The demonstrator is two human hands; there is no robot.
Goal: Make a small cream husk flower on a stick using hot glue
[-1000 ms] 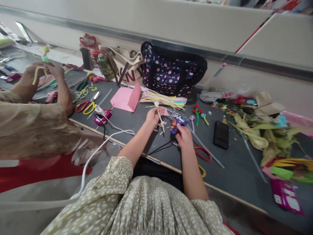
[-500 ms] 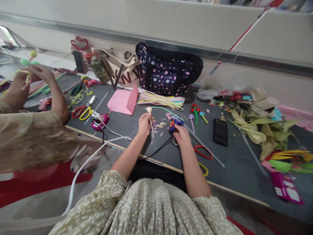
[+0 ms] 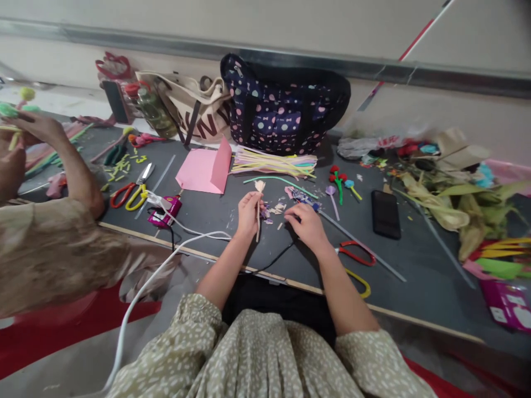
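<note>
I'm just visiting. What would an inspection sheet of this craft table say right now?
Surface: dark table with a pale front edge, strewn with small scraps.
Job's things: left hand holds a thin stick flower upright; right hand rests over a glue gun, mostly hidden.
Clutter: pink paper, pipe cleaners, red and yellow scissors, black phone, dried leaves, spotted bag.
Grip: left closed on the stick; right cannot be judged.
Cables: white cable runs off the front edge; black cord leads from the right hand.
Surroundings: another person's arm at the left; pale wall behind.
</note>
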